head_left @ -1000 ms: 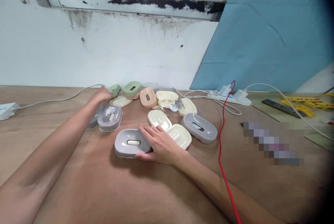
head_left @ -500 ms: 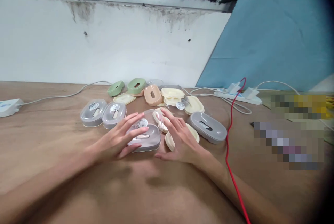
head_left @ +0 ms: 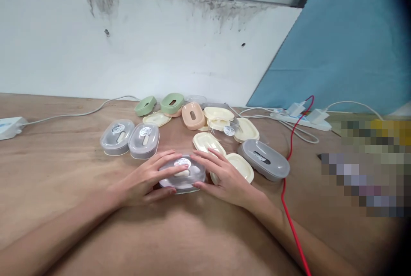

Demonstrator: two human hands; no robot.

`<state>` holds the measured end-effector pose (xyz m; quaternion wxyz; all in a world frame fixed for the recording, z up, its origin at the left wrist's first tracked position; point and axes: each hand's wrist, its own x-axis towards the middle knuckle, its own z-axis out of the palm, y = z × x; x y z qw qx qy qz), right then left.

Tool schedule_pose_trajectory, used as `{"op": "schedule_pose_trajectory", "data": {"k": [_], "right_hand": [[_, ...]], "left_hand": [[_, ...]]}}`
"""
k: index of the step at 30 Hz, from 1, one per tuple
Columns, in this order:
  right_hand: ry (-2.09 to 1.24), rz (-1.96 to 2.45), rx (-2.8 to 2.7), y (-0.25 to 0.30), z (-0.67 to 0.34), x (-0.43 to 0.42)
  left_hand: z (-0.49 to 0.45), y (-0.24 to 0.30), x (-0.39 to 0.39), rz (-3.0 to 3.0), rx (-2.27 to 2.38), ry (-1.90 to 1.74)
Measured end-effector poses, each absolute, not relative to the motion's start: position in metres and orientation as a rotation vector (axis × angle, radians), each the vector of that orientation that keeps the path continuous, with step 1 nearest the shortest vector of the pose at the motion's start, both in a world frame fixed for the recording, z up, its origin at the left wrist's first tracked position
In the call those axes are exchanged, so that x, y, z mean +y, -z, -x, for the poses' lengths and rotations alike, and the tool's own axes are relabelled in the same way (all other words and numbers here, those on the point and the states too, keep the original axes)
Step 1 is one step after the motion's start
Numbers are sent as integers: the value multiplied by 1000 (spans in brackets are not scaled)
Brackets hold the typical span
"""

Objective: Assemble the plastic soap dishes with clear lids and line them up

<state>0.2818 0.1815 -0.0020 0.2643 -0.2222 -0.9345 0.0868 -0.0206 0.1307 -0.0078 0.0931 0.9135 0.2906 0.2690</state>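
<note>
Left hand (head_left: 141, 182) and right hand (head_left: 227, 179) nearly meet, backs up.
Their fingers (head_left: 171, 172) arch inward, slightly parted, thumbs (head_left: 165, 193) lower; bare forearms (head_left: 69, 226) slant in.

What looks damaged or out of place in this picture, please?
The white painted wall looks damaged: dark stains and spots mark it. Cream oval plastic pieces lie at mixed angles, some overlapping.

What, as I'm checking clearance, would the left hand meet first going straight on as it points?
The left hand, on the covered grey case, would probably meet the right hand first; depth is unclear.
</note>
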Motion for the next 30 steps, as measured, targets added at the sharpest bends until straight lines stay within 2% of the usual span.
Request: {"op": "schedule_pose_trajectory", "data": {"k": [8, 30], "right_hand": [[-293, 591, -2418, 1, -282, 181], [-476, 617, -2359, 0, -285, 181]], "left_hand": [[22, 11, 127, -2529, 927, -881], [24, 13, 127, -2511, 926, -895]]}}
